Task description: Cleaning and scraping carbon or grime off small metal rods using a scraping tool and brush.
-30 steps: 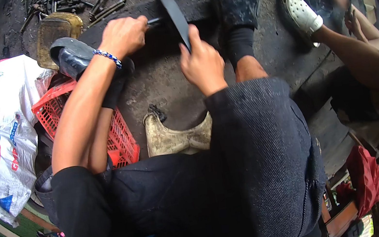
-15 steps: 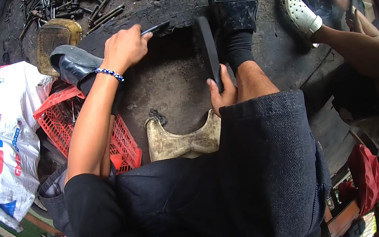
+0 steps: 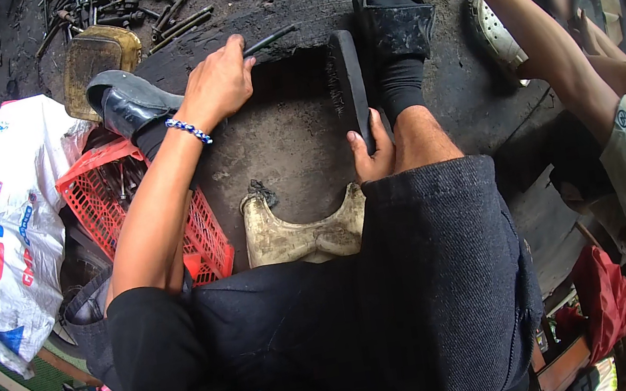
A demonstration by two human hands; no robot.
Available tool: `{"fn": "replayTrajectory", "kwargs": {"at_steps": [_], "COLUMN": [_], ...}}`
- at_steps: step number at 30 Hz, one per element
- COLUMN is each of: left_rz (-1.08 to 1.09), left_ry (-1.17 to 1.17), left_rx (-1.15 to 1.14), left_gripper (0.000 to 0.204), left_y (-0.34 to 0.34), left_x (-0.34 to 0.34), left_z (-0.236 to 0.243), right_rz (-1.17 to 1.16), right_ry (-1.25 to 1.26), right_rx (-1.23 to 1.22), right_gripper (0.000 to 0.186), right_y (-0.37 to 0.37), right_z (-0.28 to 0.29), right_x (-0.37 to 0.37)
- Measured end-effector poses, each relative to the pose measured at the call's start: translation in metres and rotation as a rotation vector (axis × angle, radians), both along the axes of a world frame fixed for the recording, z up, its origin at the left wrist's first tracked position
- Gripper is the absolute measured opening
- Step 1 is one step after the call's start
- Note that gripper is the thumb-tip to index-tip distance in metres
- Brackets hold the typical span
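Observation:
My left hand (image 3: pixel 223 83) is closed on a slim dark metal rod (image 3: pixel 269 38), over a blackened, rough ledge (image 3: pixel 178 54). My right hand (image 3: pixel 372 146) grips a long dark wire brush (image 3: pixel 349 77) upright beside my right leg, bristles toward the left. My feet, in a right black slide (image 3: pixel 393 26) and a left black slide (image 3: pixel 125 102), rest at the ledge's two ends. Between my legs lies a dirty cream plastic piece (image 3: pixel 306 229) with a curved cutout.
Many metal rods and bolts (image 3: pixel 182 21) lie beyond the ledge. At left are a yellowed container (image 3: pixel 92 71), white sack (image 3: pixel 2 226) and red basket (image 3: pixel 87 197) holding metal pieces. A co-worker's arm (image 3: pixel 521 19) reaches in at right; red cloth (image 3: pixel 599 294) hangs lower right.
My right hand and the brush have dropped down and right, away from the rod. My left hand has moved slightly down and right. A co-worker's arm has reached toward the rods at the top.

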State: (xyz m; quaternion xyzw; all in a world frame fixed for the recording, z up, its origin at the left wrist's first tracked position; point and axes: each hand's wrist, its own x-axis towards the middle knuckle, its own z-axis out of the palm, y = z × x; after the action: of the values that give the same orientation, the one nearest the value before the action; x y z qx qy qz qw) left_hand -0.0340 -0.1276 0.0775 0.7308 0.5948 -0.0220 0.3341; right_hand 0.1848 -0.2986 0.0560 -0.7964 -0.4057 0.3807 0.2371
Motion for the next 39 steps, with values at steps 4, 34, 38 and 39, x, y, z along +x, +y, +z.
{"fn": "replayTrajectory", "kwargs": {"at_steps": [4,34,38,39], "left_rz": [-0.036,-0.166,-0.167,-0.160], "left_ry": [0.027,0.079,0.102,0.111], "left_rx": [0.096,0.046,0.022,0.030], "left_gripper": [0.024,0.023,0.024,0.024], "left_y": [-0.006,0.005,0.000,0.001], "left_x": [0.000,0.020,0.009,0.005], "left_z": [-0.003,0.008,-0.004,-0.006], "right_rz": [0.079,0.180,0.366,0.366], "right_ry": [-0.080,0.003,-0.190,-0.192], "right_rx": [-0.013,0.181,0.113,0.111], "right_gripper": [0.047,0.047,0.049,0.049], "right_y": [0.000,0.035,0.068,0.077], "right_z": [-0.001,0.037,0.038,0.041], "right_x": [0.000,-0.007,-0.028,-0.031]}}
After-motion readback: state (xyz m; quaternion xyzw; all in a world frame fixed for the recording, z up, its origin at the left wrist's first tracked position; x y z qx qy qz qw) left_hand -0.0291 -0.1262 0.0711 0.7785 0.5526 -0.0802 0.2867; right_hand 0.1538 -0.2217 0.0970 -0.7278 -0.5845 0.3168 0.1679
